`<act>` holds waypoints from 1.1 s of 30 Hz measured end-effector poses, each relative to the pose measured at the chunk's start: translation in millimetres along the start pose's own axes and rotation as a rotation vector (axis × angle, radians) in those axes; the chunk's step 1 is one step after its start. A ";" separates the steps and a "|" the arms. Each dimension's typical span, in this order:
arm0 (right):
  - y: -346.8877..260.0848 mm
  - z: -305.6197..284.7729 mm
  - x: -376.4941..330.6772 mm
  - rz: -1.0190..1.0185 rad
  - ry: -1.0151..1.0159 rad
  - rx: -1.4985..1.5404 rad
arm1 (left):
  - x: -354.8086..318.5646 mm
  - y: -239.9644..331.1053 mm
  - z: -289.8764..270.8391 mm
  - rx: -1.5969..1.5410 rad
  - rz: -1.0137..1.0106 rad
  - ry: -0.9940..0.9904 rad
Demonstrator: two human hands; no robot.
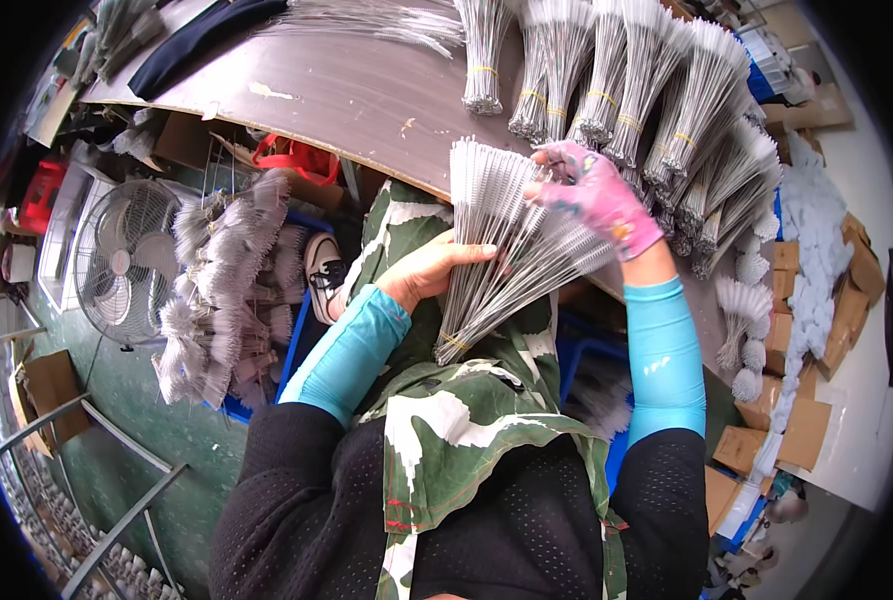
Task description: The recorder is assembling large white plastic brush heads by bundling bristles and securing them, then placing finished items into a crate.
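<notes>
A fanned bundle of thin wire brushes [497, 250] stands over my lap, white bristle ends up, wire ends gathered by a yellow band at the bottom. My left hand [432, 265], bare-fingered, closes round its left side, thumb across the wires. At the upper right of the bundle, my right hand [602, 200] wears a pink patterned glove with bare fingertips. Its fingers are bent together by the bristle ends; anything between them is too small or blurred to make out. The brushes splay apart under this hand.
Several banded brush bundles [607, 80] lie along the brown table [367, 110], with loose brushes [377, 25] at its far edge. A fan [127, 260] and a heap of brush bundles [227, 280] stand at left. Cardboard boxes [807, 430] are at right; a metal frame [132, 445] is lower left.
</notes>
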State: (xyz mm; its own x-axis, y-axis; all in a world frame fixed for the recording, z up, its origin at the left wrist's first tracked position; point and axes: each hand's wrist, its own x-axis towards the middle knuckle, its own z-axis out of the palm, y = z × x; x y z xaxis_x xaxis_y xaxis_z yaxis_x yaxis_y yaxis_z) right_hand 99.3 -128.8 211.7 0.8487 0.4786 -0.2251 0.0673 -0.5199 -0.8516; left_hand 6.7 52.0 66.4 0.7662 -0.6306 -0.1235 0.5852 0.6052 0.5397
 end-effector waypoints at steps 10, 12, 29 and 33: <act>5.1 -1.0 -14.0 -0.152 0.076 0.110 | 0.0 -2.5 -0.9 -0.039 -0.003 0.083; 4.4 -3.6 -21.1 -0.192 0.074 0.104 | 0.6 -4.1 -0.7 -0.052 0.017 0.097; 10.6 -33.2 -62.5 -0.112 -0.085 0.337 | -0.3 -3.4 9.4 -0.123 0.030 0.053; 29.3 -44.7 -71.0 -0.110 -0.120 0.406 | 2.9 -4.6 9.8 -0.138 0.040 0.039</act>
State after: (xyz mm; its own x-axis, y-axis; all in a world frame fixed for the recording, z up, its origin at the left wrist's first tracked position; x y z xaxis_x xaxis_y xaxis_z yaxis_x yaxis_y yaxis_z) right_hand 64.5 -209.7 223.9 0.7793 0.6071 -0.1553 -0.0780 -0.1520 -0.9853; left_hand 3.6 42.6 71.6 0.7976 -0.5873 -0.1377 0.5831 0.6921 0.4254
